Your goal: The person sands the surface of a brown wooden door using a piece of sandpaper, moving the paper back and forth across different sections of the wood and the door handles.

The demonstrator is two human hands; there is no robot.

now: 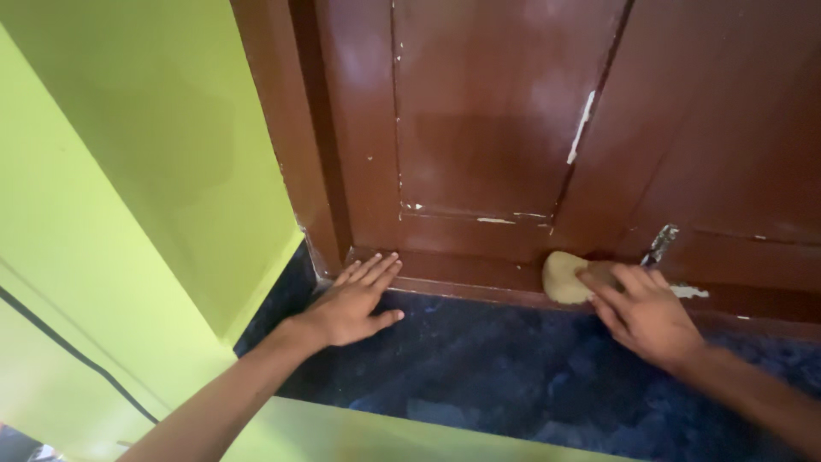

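Note:
My right hand (646,312) presses a pale yellow sponge (563,277) against the bottom rail of a dark brown wooden door (487,128), with the fingers laid over the sponge's right part. My left hand (352,304) lies flat and open on the dark blue floor (487,368), its fingertips touching the base of the door near the door frame (295,128). The door's paint is chipped in several spots, showing white patches.
A lime-green wall (145,171) fills the left side and runs down to the floor. A black cable (77,351) crosses the wall at the lower left. A green ledge (359,432) shows at the bottom edge.

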